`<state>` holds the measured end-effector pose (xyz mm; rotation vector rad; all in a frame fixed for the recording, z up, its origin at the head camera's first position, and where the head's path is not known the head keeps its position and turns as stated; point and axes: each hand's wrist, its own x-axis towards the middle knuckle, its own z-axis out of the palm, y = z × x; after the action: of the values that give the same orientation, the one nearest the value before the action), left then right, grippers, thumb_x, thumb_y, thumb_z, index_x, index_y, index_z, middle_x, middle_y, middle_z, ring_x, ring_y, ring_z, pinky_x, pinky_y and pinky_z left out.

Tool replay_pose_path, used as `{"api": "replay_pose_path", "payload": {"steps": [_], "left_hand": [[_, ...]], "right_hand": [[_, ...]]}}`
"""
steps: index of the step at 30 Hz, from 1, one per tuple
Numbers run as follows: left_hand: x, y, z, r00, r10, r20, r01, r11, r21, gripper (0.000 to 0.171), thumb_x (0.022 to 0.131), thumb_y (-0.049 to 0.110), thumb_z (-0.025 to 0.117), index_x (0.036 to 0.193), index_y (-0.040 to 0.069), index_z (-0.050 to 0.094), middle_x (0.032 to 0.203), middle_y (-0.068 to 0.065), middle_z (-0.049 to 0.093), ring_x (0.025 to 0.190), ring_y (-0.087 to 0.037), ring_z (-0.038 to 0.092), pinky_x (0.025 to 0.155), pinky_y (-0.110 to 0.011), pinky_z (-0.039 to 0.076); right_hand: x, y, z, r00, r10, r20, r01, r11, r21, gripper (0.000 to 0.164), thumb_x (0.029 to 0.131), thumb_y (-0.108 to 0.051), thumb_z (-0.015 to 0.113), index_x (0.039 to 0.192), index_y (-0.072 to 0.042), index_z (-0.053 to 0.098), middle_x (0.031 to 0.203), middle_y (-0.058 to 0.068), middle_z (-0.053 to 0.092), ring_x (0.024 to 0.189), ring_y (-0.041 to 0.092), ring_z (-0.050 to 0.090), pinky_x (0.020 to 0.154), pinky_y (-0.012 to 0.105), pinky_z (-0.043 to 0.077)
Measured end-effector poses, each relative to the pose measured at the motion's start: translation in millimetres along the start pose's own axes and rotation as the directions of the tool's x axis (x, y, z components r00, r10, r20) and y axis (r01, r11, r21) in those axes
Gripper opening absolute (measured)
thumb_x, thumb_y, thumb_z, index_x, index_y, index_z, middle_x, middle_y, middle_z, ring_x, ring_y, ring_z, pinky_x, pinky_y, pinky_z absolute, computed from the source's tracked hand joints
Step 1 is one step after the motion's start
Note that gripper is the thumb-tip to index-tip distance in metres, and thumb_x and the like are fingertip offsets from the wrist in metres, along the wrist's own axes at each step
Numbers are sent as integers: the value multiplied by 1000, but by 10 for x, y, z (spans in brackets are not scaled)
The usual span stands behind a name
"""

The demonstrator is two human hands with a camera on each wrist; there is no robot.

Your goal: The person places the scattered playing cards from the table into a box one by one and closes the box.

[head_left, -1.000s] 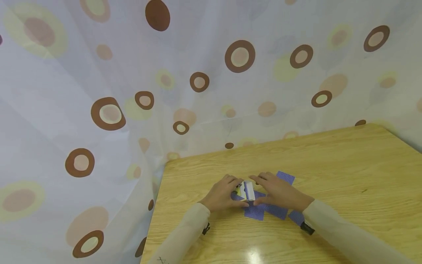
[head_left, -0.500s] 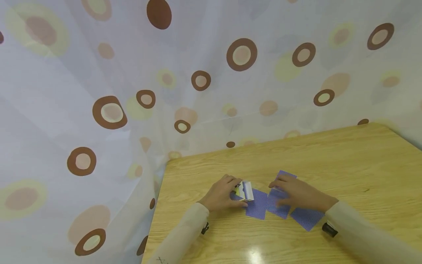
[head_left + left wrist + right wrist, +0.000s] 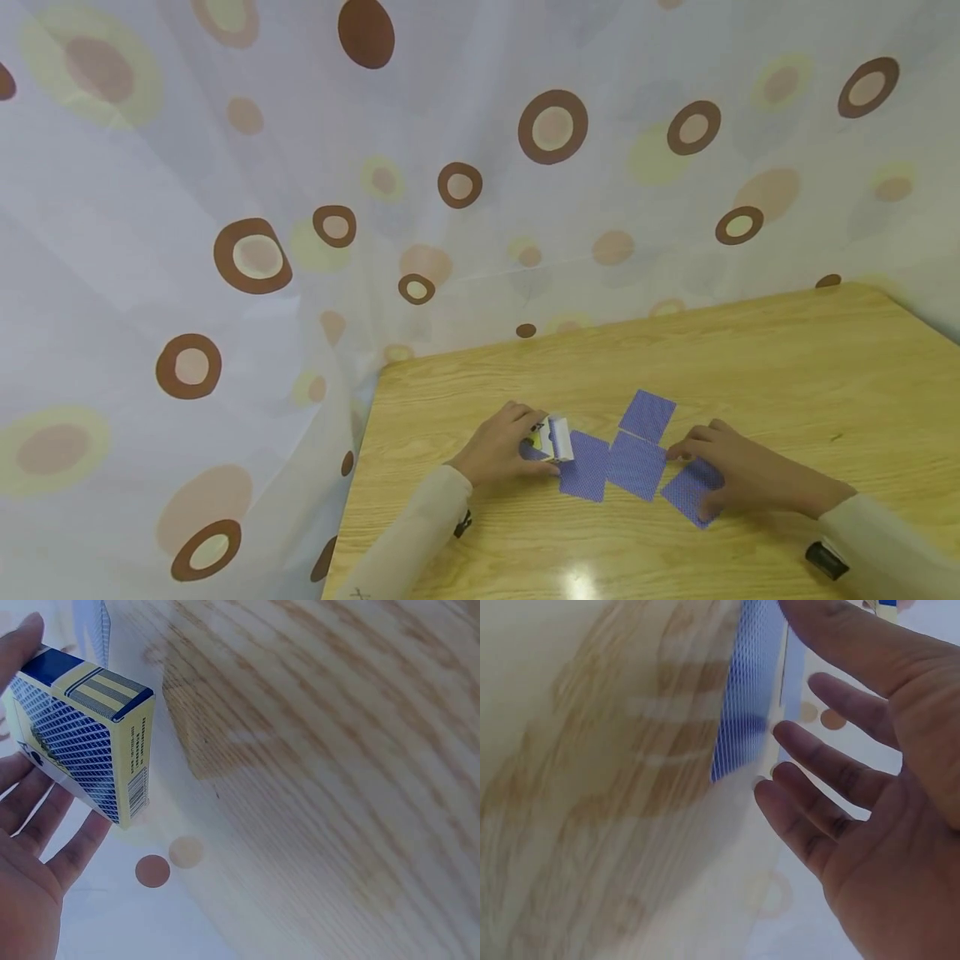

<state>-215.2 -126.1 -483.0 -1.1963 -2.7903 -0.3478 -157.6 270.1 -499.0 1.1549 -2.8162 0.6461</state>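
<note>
My left hand [image 3: 501,448] grips a playing card box [image 3: 556,440], thumb on one side and fingers on the other. In the left wrist view the box [image 3: 82,735] shows a blue patterned face, a cream side with a barcode and a blue-striped end. My right hand [image 3: 738,475] is over the rightmost blue-backed playing card [image 3: 686,492], its thumb and fingertips along the card's edges. Up close in the right wrist view, that hand's fingers [image 3: 817,772] are spread and bent slightly beside a blue card [image 3: 746,697], with nothing between them.
Several more blue-backed cards lie face down on the wooden table: one next to the box [image 3: 585,471], a middle card [image 3: 636,467] and a far card [image 3: 648,415]. A white curtain with brown circles [image 3: 552,127] hangs behind and to the left of the table [image 3: 787,375].
My right hand has moved right, from beside the box, across the middle cards to the rightmost card. The cards it covered now show. My left hand stays on the box in nearly the same place.
</note>
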Motion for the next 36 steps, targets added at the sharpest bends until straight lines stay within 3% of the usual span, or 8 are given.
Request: {"api": "replay_pose_path", "payload": {"steps": [4,12,18,21,26,32,36], "left_hand": [[-11,-14,4,1000,8,-11,-8,1000,-5,86,82,64,78,147,11,56,130,1,60,115,-11,53,94,-21,49],[-34,-45,29,1000,11,-9,-11,1000,2,88,82,64,79,148,11,55,130,2,59,117,-10,52,93,-19,48],[-25,-35,10,1000,6,0,-6,1000,5,86,83,64,78,147,12,55,132,1,59,119,-12,52,94,-20,48],[-26,-27,-3,1000,-1,7,1,1000,13,85,83,64,77,147,12,55,133,0,58,120,-13,52,94,-20,48],[-22,-14,-18,1000,-1,10,1,1000,16,85,83,64,77,147,11,55,134,0,58,120,-13,52,94,-21,49],[-20,-10,-22,1000,9,9,-10,1000,6,84,84,62,78,147,11,55,134,0,58,121,-14,52,94,-21,48],[-20,-10,-21,1000,10,8,-11,1000,13,85,84,64,77,147,11,55,134,0,58,121,-13,52,95,-21,48]], "right_hand": [[-83,6,-45,999,27,19,-26,1000,-12,70,68,-45,93,127,-20,67,123,-2,59,107,19,46,84,37,51],[-92,84,-37,1000,1,6,-1,998,-57,71,62,-34,97,126,-21,68,123,0,58,107,22,48,81,36,52],[-58,115,-72,995,44,87,-45,999,11,66,65,-36,96,122,-19,68,100,-8,53,93,14,41,73,28,44],[-50,127,-85,994,47,101,-49,999,15,57,64,-41,95,111,-21,67,94,-10,49,89,13,39,70,28,41],[-43,132,-90,995,44,90,-42,999,-21,52,62,-45,94,100,-27,64,100,-8,48,94,17,43,74,32,46],[-38,150,-68,996,24,87,-25,1000,7,61,63,-41,95,115,-28,67,108,-4,49,99,20,47,77,34,48],[-25,188,-60,993,32,109,-32,999,5,51,63,-46,93,99,-29,61,105,-4,44,95,18,44,74,30,46]]}}
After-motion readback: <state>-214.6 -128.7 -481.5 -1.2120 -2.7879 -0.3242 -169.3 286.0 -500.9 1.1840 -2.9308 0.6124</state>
